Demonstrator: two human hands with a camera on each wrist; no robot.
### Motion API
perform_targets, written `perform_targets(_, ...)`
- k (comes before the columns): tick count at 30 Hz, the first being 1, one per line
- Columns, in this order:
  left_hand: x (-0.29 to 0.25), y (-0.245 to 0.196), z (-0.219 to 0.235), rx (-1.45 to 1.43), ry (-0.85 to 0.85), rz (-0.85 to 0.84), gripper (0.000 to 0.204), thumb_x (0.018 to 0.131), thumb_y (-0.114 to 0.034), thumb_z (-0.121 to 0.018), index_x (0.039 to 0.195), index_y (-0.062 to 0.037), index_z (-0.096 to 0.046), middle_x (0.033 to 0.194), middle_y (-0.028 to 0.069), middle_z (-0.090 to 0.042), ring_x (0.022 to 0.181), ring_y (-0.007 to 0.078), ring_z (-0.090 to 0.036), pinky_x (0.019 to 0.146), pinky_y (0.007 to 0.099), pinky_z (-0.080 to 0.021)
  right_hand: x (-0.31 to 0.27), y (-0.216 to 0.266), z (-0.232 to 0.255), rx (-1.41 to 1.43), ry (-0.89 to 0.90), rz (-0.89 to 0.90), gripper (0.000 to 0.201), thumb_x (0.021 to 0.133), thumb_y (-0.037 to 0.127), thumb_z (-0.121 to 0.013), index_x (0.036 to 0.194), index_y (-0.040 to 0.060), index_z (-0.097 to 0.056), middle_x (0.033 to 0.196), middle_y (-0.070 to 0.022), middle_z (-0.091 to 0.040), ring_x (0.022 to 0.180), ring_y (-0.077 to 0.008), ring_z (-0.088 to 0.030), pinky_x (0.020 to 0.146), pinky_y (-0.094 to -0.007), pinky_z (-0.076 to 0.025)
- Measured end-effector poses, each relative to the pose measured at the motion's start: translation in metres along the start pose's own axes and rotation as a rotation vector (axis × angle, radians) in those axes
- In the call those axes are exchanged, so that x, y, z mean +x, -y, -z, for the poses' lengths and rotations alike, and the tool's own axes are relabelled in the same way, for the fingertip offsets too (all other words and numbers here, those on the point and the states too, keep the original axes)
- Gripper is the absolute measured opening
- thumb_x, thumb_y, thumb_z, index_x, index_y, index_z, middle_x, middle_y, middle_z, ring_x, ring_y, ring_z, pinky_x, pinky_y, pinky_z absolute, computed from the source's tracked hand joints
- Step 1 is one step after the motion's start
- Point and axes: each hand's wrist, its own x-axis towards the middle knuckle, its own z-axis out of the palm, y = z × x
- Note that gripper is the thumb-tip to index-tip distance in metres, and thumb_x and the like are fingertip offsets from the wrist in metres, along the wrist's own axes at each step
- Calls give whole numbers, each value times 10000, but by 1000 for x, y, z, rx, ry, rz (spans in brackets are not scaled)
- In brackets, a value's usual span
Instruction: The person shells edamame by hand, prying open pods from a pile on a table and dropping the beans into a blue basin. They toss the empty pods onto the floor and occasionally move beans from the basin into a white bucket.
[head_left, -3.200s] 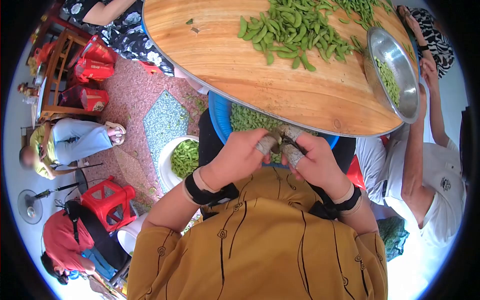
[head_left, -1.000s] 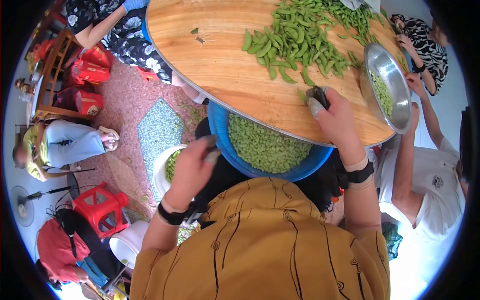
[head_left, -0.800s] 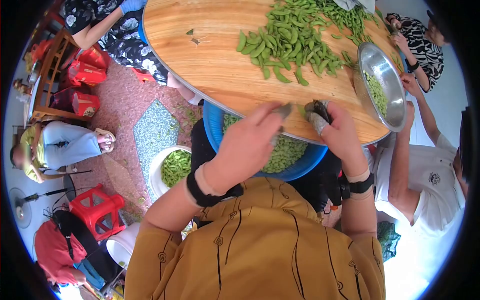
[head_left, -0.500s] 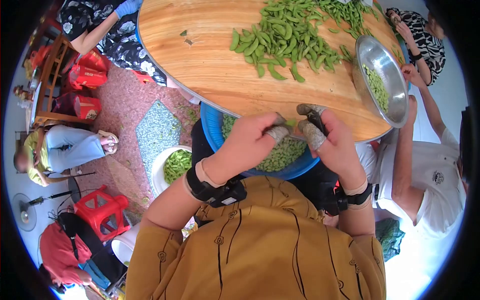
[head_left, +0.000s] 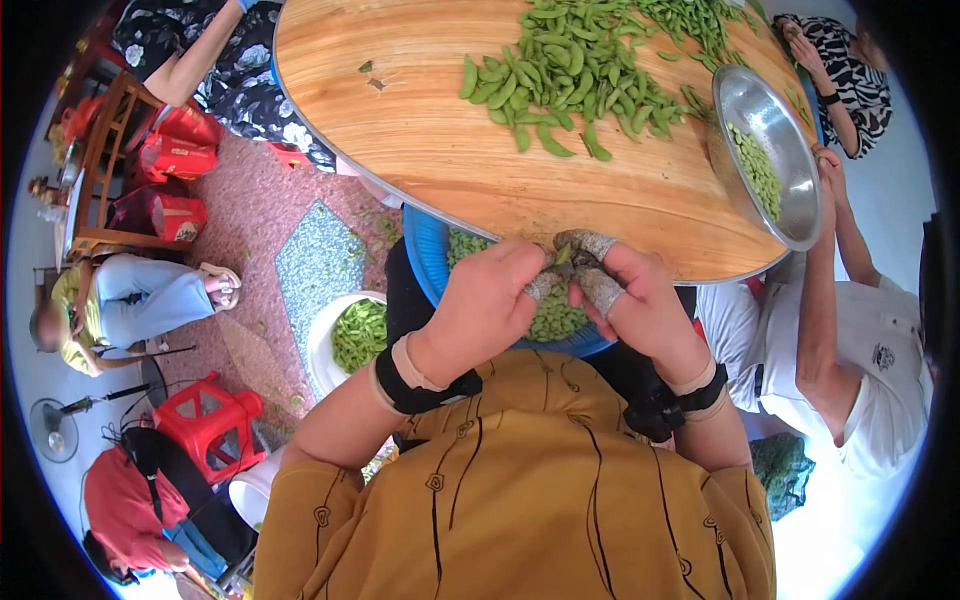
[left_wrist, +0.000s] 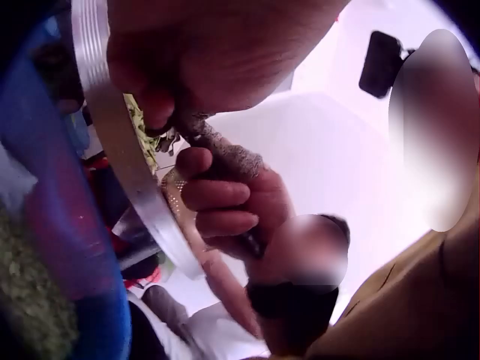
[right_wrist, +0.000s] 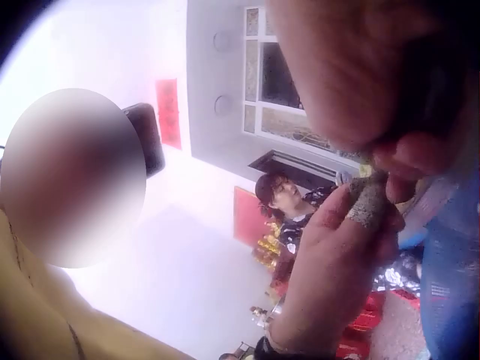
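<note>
In the head view my left hand (head_left: 487,297) and right hand (head_left: 640,305) meet fingertip to fingertip over a blue basin (head_left: 424,250), at the table's near edge. Grey tape wraps several of my fingers. Between the fingertips a green soybean pod (head_left: 563,258) shows in part, pinched from both sides. A slim dark object lies along my right thumb and forefinger, mostly hidden. Shelled beans (head_left: 555,322) fill the basin below. In the left wrist view my right hand (left_wrist: 225,191) curls its fingers; in the right wrist view my left hand (right_wrist: 322,259) reaches the same pinch.
The wooden table (head_left: 430,130) bears a heap of soybean pods (head_left: 575,75) and a metal bowl (head_left: 805,190) with shelled beans. A white bucket (head_left: 318,345) of pods, a red stool (head_left: 210,425) and seated people surround me.
A second ago my left hand was off to the left and my right hand was over the table with a pod. Both have since come together above the basin.
</note>
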Motion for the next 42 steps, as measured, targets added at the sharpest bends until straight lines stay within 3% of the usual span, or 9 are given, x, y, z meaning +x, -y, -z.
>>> perform_targets(6,-6,6,9,-1575,281,932,119,910,-66,-498,1017,-38,-541,675,35,-507,499,104,-407,488,248,-330,-5,-9,-12,314,55,-122,419,793,-33,-492,1206,21,-537,787,-40,-602,521,-125,-500,473,-236,-412)
perform_targets(8,-18,15,1,-1845,238,1049,184,926,-114,-498,1087,-27,-514,682,41,-502,499,86,-371,474,223,-274,0,-29,-16,-605,-171,620,331,805,33,-575,1132,-8,-550,785,-129,-600,582,-242,-566,545,-319,-469)
perform_targets(12,-19,18,-1,-1628,292,1083,204,939,-134,-495,1100,-12,-522,697,38,-509,500,84,-378,474,216,-273,-8,-39,-8,-783,-101,471,301,796,88,-629,1065,-23,-552,822,-202,-589,684,-338,-594,639,-382,-493)
perform_targets(17,-18,11,3,-1497,392,1024,188,931,-131,-513,1068,-4,-537,724,32,-517,510,79,-394,464,223,-270,-8,-14,-5,-127,-77,-16,243,808,130,-688,970,-14,-577,672,-41,-590,536,-115,-552,494,-247,-435)
perform_targets(24,-26,18,10,-1682,469,1024,178,920,-148,-542,1020,-2,-559,686,10,-498,520,72,-399,462,215,-277,2,-21,-13,-124,77,15,180,780,130,-690,858,1,-590,618,-13,-565,488,-122,-524,465,-268,-423)
perform_targets(28,-26,11,16,-1063,522,932,177,897,-204,-579,870,-30,-598,642,-7,-484,534,73,-407,467,226,-303,-2,-18,-24,-820,-60,394,183,676,111,-643,794,6,-548,735,-195,-579,695,-395,-570,618,-432,-475)
perform_targets(32,-58,30,46,-191,528,496,314,822,-315,-648,701,-30,-600,588,101,-545,519,233,-533,504,320,-407,0,-10,-17,-880,4,403,171,733,127,-644,833,10,-569,759,-204,-577,724,-385,-584,638,-440,-474)
perform_targets(37,-119,43,84,766,644,613,242,768,-295,-679,707,-63,-643,608,160,-573,667,355,-614,599,426,-484,38,17,17,-814,-477,490,173,788,131,-637,892,3,-586,781,-206,-600,751,-403,-587,665,-450,-475)
perform_targets(42,-97,34,77,499,361,531,182,772,-225,-670,761,-49,-625,690,179,-581,691,371,-593,604,436,-467,83,10,56,-1128,-566,399,202,806,124,-656,957,-3,-614,786,-179,-625,668,-292,-591,633,-369,-472)
